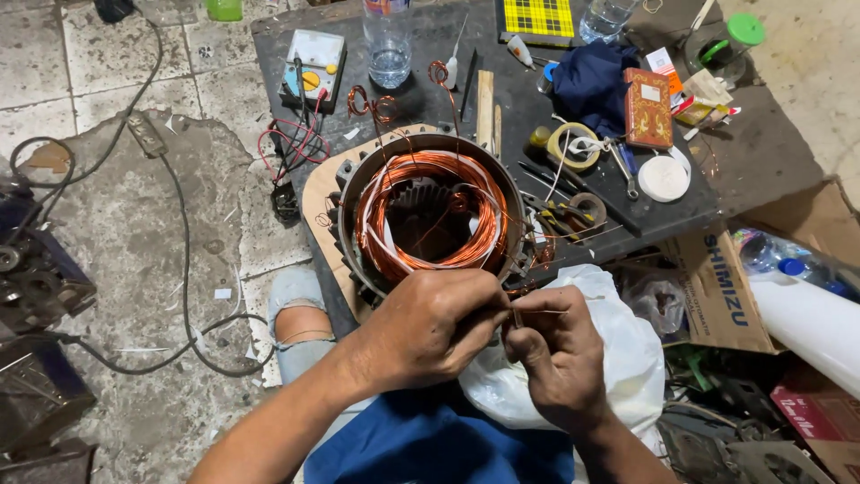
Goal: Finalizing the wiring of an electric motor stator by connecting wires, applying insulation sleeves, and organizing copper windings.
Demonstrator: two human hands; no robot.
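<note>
A round motor stator (430, 215) with copper wire coils wound inside sits on a dark low table (761, 143), on a wooden board. My left hand (430, 327) is closed at the stator's near rim, pinching thin copper wire. Just to the right of it, my right hand (560, 354) grips a thin copper wire end (528, 313), fingertips nearly touching the left hand. Two loose curled copper wire ends (372, 103) rise behind the stator.
The table carries a multimeter (312, 67) with red and black leads, a water bottle (387, 40), tape rolls (573, 145), pliers (560, 217), a dark blue cloth (591, 85) and a small red box (647, 108). A white plastic bag (618, 350) lies on my lap; a cardboard box (726, 287) and cables lie around.
</note>
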